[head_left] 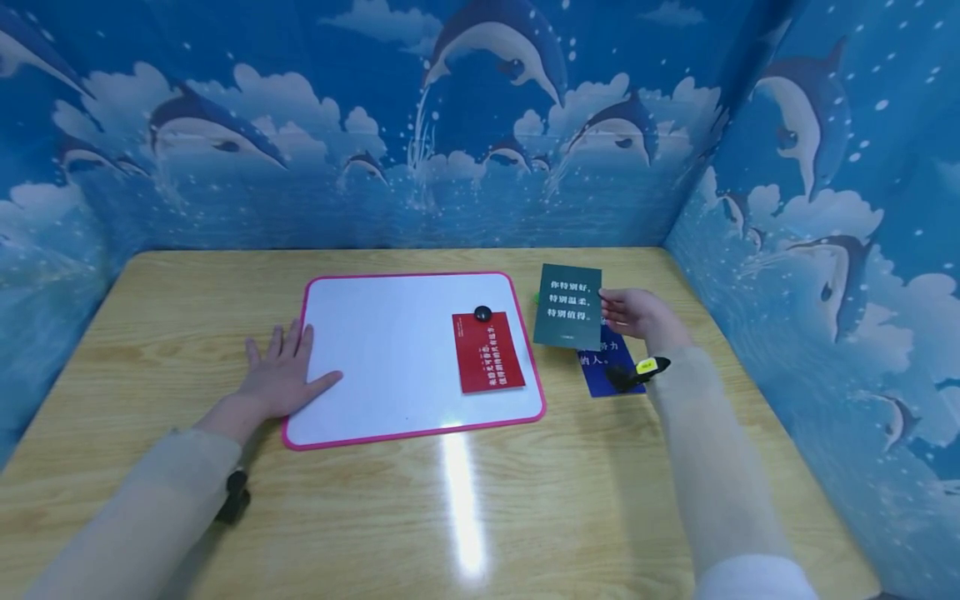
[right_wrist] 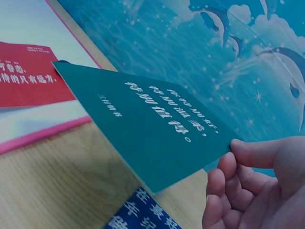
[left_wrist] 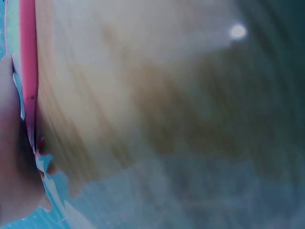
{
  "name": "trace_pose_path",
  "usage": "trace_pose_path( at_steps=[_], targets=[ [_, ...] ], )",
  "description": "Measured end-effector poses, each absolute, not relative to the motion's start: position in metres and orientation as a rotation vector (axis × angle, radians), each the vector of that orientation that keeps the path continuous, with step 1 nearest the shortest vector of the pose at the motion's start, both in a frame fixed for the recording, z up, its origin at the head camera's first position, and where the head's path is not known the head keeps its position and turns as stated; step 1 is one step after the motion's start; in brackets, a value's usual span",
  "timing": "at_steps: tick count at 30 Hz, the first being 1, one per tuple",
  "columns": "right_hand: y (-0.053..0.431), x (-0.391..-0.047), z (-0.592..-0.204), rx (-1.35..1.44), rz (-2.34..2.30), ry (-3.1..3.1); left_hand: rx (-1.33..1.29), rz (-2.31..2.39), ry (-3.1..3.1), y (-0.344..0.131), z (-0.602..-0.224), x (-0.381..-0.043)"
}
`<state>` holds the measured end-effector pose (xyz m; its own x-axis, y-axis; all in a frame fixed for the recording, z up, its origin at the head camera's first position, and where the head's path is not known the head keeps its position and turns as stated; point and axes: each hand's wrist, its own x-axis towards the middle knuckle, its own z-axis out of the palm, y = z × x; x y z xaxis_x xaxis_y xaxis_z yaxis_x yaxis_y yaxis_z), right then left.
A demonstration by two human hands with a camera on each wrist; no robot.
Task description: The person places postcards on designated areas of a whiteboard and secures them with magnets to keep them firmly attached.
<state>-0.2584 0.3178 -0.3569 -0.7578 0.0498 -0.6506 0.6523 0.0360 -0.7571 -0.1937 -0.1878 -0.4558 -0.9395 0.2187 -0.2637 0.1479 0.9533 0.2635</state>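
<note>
Between thumb and finger my right hand [head_left: 633, 315] pinches the edge of a dark green card [head_left: 567, 329] with white writing, held above the table. In the right wrist view the green card [right_wrist: 147, 124] is tilted, thumb on its near edge. Under it lies a blue card [head_left: 603, 379], partly covered. My left hand [head_left: 281, 379] lies with fingers spread over the left edge of a pink-rimmed whiteboard [head_left: 375, 358]. On the board's right part rests a red card [head_left: 480, 367] with a round black magnet [head_left: 483, 313] at its top edge.
A bit of something green [head_left: 537, 297] peeks out behind the green card's left side; its kind is hidden. The wooden table [head_left: 360, 508] meets a blue dolphin-print curtain [head_left: 300, 200] at the back and right.
</note>
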Motion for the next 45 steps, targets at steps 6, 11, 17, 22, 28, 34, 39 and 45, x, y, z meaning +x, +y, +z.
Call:
trace_pose_path(
  at_steps=[6,11,17,22,28,34,39,45],
  targets=[
    [0.302,-0.262,-0.360,0.698,-1.775,1.865,0.268,0.344,2.814,-0.189,-0.455,-0.194],
    [0.287,-0.266,-0.364,0.711,-1.755,1.905,0.268,0.345,2.812,-0.189,-0.454,-0.195],
    [0.266,-0.269,-0.367,0.675,-1.735,1.927,0.270,0.335,2.809,-0.189,-0.454,-0.195],
    [0.246,-0.270,-0.367,0.654,-1.706,1.968,0.267,0.339,2.808,-0.188,-0.453,-0.194],
    [0.223,-0.273,-0.371,0.581,-1.666,1.975,0.262,0.351,2.816,-0.188,-0.452,-0.193],
    [0.200,-0.276,-0.377,0.545,-1.624,1.978,0.273,0.347,2.817,-0.189,-0.454,-0.193],
    [0.179,-0.274,-0.381,0.540,-1.552,2.037,0.283,0.370,2.821,-0.189,-0.454,-0.193],
    [0.157,-0.270,-0.391,0.465,-1.495,2.073,0.279,0.363,2.822,-0.187,-0.452,-0.193]
  ],
)
